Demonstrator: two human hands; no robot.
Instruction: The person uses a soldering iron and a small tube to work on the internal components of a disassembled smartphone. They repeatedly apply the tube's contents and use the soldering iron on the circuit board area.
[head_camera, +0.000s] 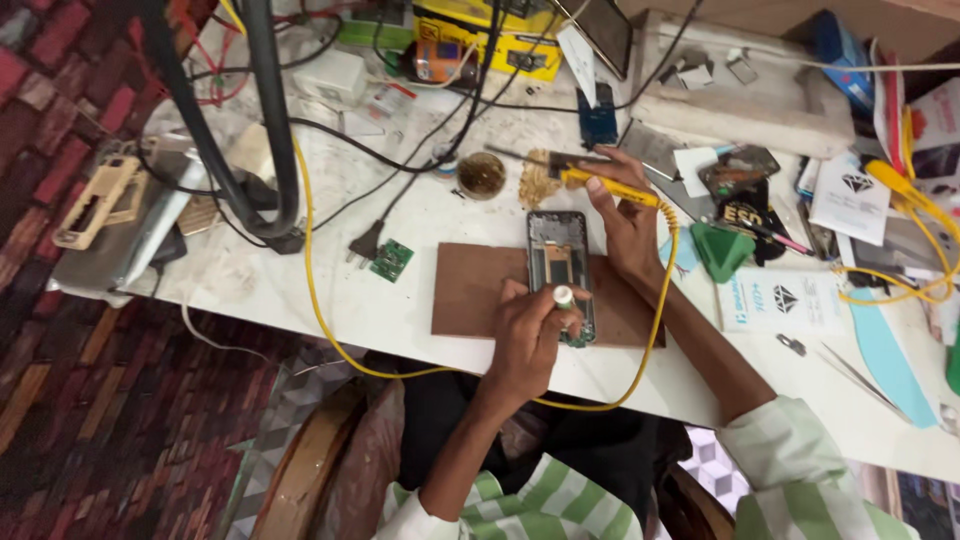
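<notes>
Left hand (528, 335) fingers pinch a small white-tipped tube (564, 297) over the opened phone (560, 272) | right hand (625, 215) fingers clenched on yellow soldering iron (600, 182) | I see the phone on a brown board (480, 290) at the worktop (400, 310) near edge | green circuit board (391, 260) lies to the left.

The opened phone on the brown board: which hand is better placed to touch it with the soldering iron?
Probably the right hand: it holds the yellow soldering iron just above the opened phone. The left hand holds a small white-tipped thing at the phone's lower end.
</notes>
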